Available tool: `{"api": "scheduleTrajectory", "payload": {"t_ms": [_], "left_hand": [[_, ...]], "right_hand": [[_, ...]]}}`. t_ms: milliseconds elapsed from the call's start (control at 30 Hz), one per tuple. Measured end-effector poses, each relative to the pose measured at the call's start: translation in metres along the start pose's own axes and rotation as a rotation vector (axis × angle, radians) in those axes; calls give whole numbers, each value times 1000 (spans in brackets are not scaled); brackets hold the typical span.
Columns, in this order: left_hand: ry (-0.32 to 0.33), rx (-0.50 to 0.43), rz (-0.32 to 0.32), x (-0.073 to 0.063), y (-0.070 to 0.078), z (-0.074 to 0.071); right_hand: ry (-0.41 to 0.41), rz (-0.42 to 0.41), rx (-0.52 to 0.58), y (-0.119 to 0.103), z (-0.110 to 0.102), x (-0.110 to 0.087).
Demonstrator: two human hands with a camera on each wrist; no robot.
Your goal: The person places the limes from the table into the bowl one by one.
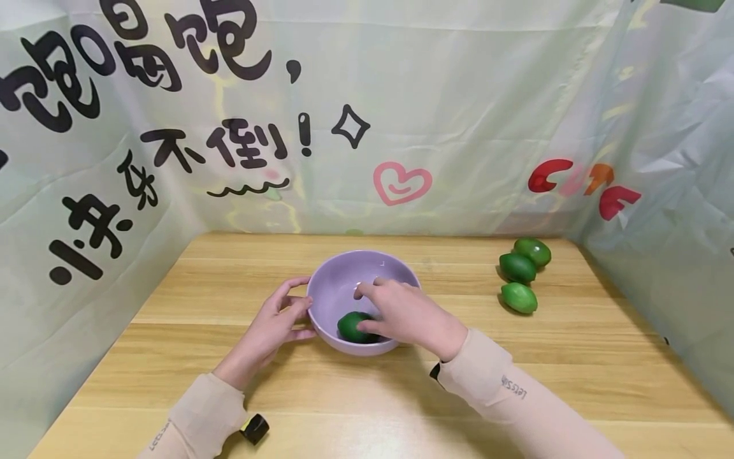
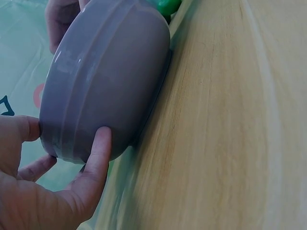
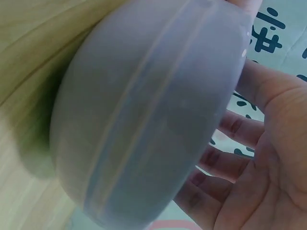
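Note:
A lilac bowl stands upright on the wooden table, and one dark green lime lies in its near part. My left hand holds the bowl's left side, with fingertips on the rim and outer wall. In the left wrist view, one finger of that hand presses against the wall. My right hand is over the bowl's right side, its fingers loosely bent above the inside. Its thumb overlaps the lime in the head view; whether they touch, I cannot tell. The bowl's wall hides the lime in the right wrist view.
Three more green limes lie grouped at the table's back right. A small black object is beside the left sleeve. Printed cloth stands behind the wooden table and along both its sides.

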State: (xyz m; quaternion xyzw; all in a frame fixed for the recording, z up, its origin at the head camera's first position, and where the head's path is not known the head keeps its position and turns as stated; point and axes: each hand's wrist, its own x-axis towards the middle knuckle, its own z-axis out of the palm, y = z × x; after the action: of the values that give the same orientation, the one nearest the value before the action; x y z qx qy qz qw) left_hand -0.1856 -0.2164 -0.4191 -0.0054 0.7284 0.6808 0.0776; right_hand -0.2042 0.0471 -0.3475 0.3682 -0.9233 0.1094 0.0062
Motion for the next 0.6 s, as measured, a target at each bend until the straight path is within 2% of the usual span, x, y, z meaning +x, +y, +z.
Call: {"api": "scheduleTrajectory", "payload": {"t_ms": [333, 600], "left_hand": [[-7, 4, 5, 1, 0, 0], [3, 7, 1, 0, -1, 0]], "right_hand": [[73, -15, -39, 6, -11, -4], [80, 41, 4, 15, -25, -9]]}}
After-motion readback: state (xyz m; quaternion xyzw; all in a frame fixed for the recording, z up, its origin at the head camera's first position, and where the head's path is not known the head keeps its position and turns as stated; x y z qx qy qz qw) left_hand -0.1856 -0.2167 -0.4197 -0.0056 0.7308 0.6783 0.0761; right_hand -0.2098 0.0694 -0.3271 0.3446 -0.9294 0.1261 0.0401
